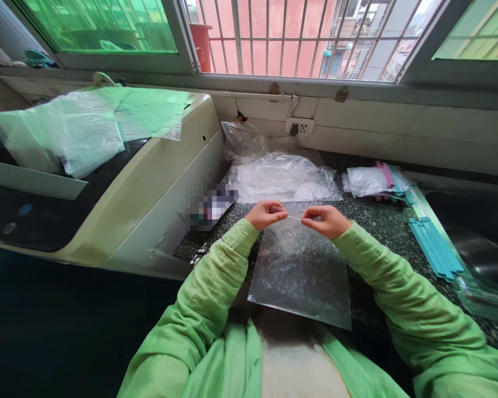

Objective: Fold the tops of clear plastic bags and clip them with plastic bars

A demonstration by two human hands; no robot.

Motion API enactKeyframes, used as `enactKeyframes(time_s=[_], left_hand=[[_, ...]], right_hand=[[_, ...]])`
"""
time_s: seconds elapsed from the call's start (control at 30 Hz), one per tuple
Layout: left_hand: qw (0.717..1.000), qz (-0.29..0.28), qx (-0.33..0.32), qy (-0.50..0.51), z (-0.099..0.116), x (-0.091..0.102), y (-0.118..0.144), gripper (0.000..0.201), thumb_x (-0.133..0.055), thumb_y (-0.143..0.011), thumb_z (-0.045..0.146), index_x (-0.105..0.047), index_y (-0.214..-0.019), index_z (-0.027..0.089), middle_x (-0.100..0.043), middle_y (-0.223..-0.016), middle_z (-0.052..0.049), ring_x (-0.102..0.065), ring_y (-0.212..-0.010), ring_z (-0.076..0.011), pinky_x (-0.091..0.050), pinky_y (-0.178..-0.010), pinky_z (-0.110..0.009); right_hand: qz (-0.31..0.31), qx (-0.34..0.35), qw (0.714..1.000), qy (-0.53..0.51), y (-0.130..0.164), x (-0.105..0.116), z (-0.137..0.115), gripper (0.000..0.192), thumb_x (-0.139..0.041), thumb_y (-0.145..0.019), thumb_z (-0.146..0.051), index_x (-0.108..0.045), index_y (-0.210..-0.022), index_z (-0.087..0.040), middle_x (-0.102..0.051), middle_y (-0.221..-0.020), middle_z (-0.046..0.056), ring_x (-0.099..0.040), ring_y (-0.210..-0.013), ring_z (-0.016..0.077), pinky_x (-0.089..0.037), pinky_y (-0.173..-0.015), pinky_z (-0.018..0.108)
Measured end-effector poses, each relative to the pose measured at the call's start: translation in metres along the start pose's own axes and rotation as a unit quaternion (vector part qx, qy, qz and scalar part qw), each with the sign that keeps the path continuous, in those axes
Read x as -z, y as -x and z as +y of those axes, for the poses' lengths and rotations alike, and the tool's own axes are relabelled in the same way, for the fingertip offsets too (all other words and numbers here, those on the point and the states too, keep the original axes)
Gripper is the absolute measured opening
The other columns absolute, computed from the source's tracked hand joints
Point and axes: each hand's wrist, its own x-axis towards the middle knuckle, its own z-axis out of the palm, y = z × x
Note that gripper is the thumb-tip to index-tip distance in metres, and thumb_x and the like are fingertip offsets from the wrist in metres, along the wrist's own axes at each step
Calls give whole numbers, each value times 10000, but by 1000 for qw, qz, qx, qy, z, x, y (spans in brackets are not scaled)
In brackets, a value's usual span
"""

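Observation:
A clear plastic bag point(301, 276) hangs in front of me from both hands, its lower corners spread toward my body over the counter edge. My left hand point(269, 214) pinches its upper edge between thumb and fingers. A short way to the right, my right hand point(324, 221) pinches that same edge, and a thin pale line of plastic stretches between the two. Just behind my hands lies a pile of clear plastic bags point(286, 179) on the speckled dark counter point(377, 232). Some of the bag's upper part is hard to make out because it is see-through.
Plastic sheets point(91, 127) drape over a cream washing machine point(191, 143) at left. A blurred phone-like object point(216, 205) lies beside it. Rightward are small bags with pink and turquoise strips point(379, 181), loose turquoise strips point(435, 247) and a dark sink point(481, 237). A socket point(300, 127) is on the wall.

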Motion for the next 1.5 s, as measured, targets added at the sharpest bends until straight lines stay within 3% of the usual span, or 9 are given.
enactKeyframes(time_s=[0.2,0.37,0.5,1.03,1.23,1.33,1.5], left_hand=[[999,-29,21,-16,-6,4,-1,349,-683,-544,411,-549,-606,95,-496,-510,28,-403,-483,-45,-301,-476,-184],[990,-16,-55,-130,-13,4,-3,150,-651,-590,246,-628,-636,105,-561,-614,-8,-490,-606,-87,-391,-614,-219],[975,-7,-92,-200,-15,1,-4,82,-627,-616,188,-653,-638,114,-536,-618,-6,-480,-602,-85,-387,-621,-219],[986,-12,-97,-138,-11,4,-4,143,-601,-634,224,-607,-592,87,-503,-606,-9,-463,-580,-82,-384,-585,-218],[983,-3,-102,-153,-12,6,-4,166,-603,-655,254,-609,-603,96,-508,-613,-9,-459,-576,-81,-385,-586,-218],[968,16,-121,-219,-15,6,-5,142,-584,-677,233,-624,-618,110,-520,-621,-16,-464,-598,-93,-390,-622,-232],[902,84,-179,-383,-17,5,-5,182,-633,-657,318,-675,-747,165,-566,-732,-50,-488,-754,-160,-371,-766,-305]], right_hand=[[15,9,999,46,0,-5,4,184,-497,-693,-295,-597,-620,-159,-590,-565,14,-509,-545,108,-399,-569,225],[8,18,984,174,0,-8,5,160,-503,-688,-263,-618,-620,-176,-616,-587,32,-525,-568,132,-379,-572,241],[7,32,974,225,0,-10,3,170,-501,-702,-264,-627,-625,-180,-633,-602,46,-533,-590,147,-373,-587,253],[20,-8,995,97,0,-3,5,171,-510,-694,-293,-608,-641,-163,-616,-588,27,-533,-552,120,-397,-558,231],[-6,-12,996,88,0,6,8,173,-508,-690,-302,-598,-633,-166,-603,-576,22,-530,-561,125,-401,-571,239],[1,2,993,116,0,8,9,160,-512,-690,-290,-605,-630,-175,-604,-582,22,-527,-560,122,-395,-571,235],[27,54,976,207,-1,4,9,158,-512,-692,-264,-617,-613,-177,-619,-583,34,-525,-561,130,-381,-579,243]])
